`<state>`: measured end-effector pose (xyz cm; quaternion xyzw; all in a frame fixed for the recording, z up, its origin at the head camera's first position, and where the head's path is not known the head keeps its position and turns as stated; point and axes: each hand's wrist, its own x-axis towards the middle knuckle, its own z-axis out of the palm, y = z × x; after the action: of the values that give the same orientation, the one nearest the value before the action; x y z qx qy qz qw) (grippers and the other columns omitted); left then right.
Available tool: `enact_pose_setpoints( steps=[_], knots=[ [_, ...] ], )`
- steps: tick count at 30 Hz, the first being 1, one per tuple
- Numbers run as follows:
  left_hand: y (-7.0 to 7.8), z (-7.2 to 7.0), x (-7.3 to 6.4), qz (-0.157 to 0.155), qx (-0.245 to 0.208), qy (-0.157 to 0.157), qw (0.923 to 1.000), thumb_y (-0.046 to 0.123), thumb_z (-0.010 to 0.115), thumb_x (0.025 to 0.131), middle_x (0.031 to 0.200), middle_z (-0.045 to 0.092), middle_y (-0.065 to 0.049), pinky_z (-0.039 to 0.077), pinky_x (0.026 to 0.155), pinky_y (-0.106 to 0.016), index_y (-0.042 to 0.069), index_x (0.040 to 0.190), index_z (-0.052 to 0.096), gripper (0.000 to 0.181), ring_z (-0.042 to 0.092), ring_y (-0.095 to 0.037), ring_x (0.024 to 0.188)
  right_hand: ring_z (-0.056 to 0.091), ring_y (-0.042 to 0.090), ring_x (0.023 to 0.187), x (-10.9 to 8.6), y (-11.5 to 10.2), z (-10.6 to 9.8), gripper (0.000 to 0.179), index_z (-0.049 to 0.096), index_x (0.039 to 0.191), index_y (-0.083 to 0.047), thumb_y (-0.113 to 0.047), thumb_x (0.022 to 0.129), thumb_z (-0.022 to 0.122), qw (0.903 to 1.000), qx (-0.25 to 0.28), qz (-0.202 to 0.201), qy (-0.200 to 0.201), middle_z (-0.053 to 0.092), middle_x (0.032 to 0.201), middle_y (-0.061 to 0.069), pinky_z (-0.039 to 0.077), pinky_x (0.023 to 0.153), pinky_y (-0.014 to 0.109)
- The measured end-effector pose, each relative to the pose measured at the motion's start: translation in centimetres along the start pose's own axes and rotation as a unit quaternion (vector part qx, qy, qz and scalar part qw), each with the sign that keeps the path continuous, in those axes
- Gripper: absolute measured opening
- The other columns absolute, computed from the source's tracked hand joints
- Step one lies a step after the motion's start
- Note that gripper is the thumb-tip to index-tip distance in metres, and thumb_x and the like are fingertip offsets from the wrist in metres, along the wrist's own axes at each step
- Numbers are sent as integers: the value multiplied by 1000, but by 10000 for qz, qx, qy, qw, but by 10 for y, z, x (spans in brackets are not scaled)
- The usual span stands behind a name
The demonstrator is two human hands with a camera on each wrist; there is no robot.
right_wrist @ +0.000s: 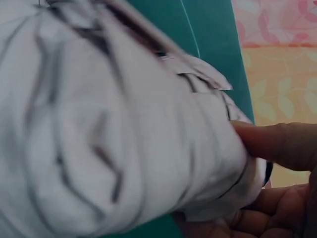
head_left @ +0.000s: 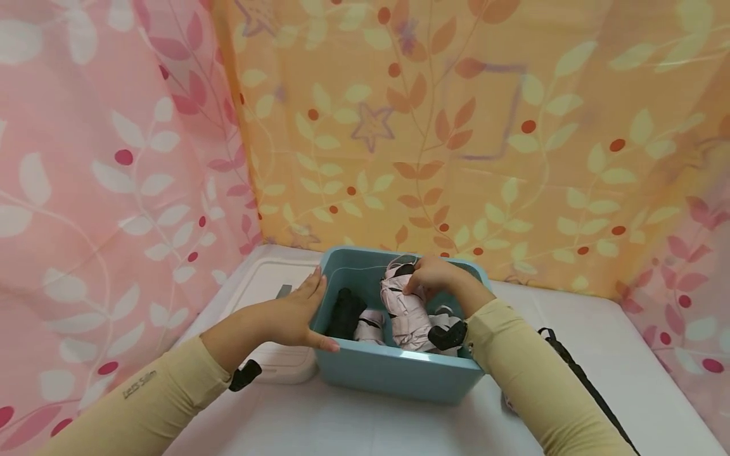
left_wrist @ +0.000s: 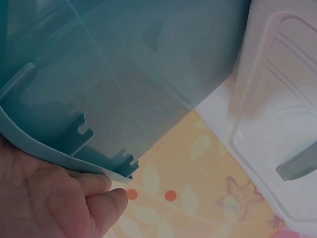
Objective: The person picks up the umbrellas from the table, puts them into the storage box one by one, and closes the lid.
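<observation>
A blue-grey plastic bin (head_left: 393,373) stands on the white surface. My left hand (head_left: 291,316) rests on its left side, thumb on the front rim and fingers extended along the outer wall; the left wrist view shows the hand (left_wrist: 54,198) against the rim. Inside the bin, my right hand (head_left: 436,278) grips the upper end of a rolled pale pink fabric bundle (head_left: 407,316) with dark markings. In the right wrist view the bundle (right_wrist: 148,129) looks blurred, with thumb and fingers (right_wrist: 277,144) around one end. Beside it lie a black bundle (head_left: 345,315) and a smaller pale roll (head_left: 369,327).
A white lid (head_left: 279,364) with a grey latch lies left of the bin. Right of the bin, a black strap (head_left: 587,380) runs along the white surface (head_left: 639,354). Patterned curtains (head_left: 422,158) stand behind and at both sides.
</observation>
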<state>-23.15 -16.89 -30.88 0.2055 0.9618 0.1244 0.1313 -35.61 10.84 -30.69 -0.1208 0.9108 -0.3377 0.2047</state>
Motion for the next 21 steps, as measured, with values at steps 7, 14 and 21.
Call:
enact_pose_setpoints(
  steps=[7, 14, 21],
  knots=[
    [0, -1, -3, -25, -25, 9, 10000, 77, 56, 62, 150, -21, -12, 16, 107, -51, 3, 145, -7, 128, -9, -30, 138, 49, 18, 51, 4, 7, 10, 16, 61, 77, -2, -15, 73, 71, 9991, -211, 349, -73, 49, 68, 5, 53, 59, 39],
    [-4, -1, -11, -62, -117, 73, 9999, 76, 57, 62, 150, -19, -13, 17, 107, -52, 2, 145, -6, 127, -7, -32, 138, 60, 23, 56, 9, 8, 20, 14, 64, 81, 2, -12, 78, 67, 9969, -536, 509, -282, 60, 72, 11, 54, 61, 38],
    [-8, -3, -15, -108, -74, 60, 9999, 76, 57, 62, 150, -19, -14, 17, 106, -53, 1, 145, -5, 127, -8, -32, 138, 67, 27, 67, 14, 8, 21, 23, 65, 92, 10, -11, 88, 58, 9864, -1410, 774, -344, 68, 73, 18, 54, 61, 36]
  ],
)
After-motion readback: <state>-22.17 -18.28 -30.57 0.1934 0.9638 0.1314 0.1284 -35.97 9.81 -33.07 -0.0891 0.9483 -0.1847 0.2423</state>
